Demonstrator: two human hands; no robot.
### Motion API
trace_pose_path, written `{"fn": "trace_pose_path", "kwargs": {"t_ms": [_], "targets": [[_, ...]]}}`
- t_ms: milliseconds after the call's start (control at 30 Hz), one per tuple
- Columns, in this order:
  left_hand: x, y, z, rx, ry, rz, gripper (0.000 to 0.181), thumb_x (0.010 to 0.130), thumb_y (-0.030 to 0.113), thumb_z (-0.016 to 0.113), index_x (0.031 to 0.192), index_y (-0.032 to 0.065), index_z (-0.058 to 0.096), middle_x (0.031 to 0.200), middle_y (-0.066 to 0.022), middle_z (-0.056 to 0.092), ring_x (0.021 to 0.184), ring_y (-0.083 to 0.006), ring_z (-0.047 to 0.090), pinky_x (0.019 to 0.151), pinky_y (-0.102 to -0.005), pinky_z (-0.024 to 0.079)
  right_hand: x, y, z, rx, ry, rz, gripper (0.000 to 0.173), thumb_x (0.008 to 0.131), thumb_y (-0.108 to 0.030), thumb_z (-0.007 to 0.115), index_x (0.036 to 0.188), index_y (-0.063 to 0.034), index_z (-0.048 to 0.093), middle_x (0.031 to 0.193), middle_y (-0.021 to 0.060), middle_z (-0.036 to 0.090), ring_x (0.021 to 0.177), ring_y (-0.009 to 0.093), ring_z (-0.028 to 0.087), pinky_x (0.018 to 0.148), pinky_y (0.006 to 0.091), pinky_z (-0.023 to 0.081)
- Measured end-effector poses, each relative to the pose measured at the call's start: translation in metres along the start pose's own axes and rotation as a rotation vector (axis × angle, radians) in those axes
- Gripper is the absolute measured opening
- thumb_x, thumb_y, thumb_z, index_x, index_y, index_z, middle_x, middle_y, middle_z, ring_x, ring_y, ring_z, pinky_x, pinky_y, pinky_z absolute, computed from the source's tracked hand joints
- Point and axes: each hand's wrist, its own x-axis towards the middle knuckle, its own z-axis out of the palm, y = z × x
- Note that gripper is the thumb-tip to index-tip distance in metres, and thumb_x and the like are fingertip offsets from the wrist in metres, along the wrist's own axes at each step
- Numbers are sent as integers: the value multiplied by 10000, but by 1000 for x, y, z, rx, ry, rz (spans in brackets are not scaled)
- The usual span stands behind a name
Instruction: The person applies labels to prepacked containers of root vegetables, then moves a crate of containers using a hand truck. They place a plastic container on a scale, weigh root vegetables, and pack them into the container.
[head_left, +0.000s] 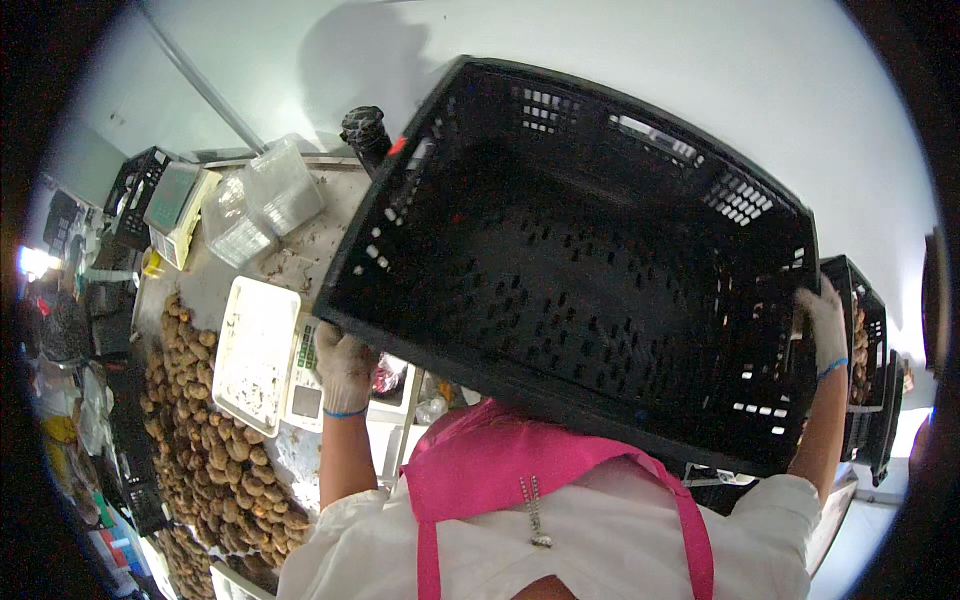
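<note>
A large black plastic crate (555, 292) with slotted walls and a perforated floor is held up before my chest, tilted so that I look into it. No contents show inside. My left hand (345, 366), in a white knit glove with a blue cuff edge, supports its lower left corner; the fingers are partly hidden behind the crate. At the opposite end wall, my right hand (823, 321), gloved the same way, grips the side near the rim. Left of the crate lies a digital scale with a white tray (256, 356) that has dark specks on it.
A big heap of potatoes (217, 450) covers the table at left. Clear plastic containers (262, 202) and a second scale (180, 210) stand farther back, near a black-wrapped object (366, 135). Another black crate (862, 345) with brown produce stands at right. A pale wall (675, 45) rises behind.
</note>
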Motion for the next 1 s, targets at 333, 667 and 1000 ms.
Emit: {"fn": "trace_pose_path", "kwargs": {"t_ms": [333, 667, 1000], "targets": [[8, 4, 1, -64, 20, 91, 148, 848, 24, 656, 995, 15, 642, 921, -49, 681, 778, -142, 654, 659, -267, 543, 68, 16, 29, 34, 57, -84, 294, 871, -154, 589, 1127, -12, 558, 834, 43, 602, 693, 129, 549, 622, 290, 443], [8, 9, -9, 318, 13, -50, 369, 803, -28, 512, 1156, 14, 609, 991, -58, 661, 817, -125, 596, 703, -242, 492, 79, 30, 23, 60, 34, -191, 352, 926, -210, 548, 1195, 15, 568, 967, 52, 629, 830, 131, 580, 726, 284, 478], [-36, -6, -59, 511, 56, 331, 514, 835, 135, 577, 1320, -18, 498, 1238, -180, 613, 1172, -217, 567, 1016, -304, 411, 134, -72, 1, -655, 300, -477, 625, 924, -372, 591, 1408, -17, 419, 1466, 187, 399, 1317, 272, 427, 1071, 355, 342]]}}
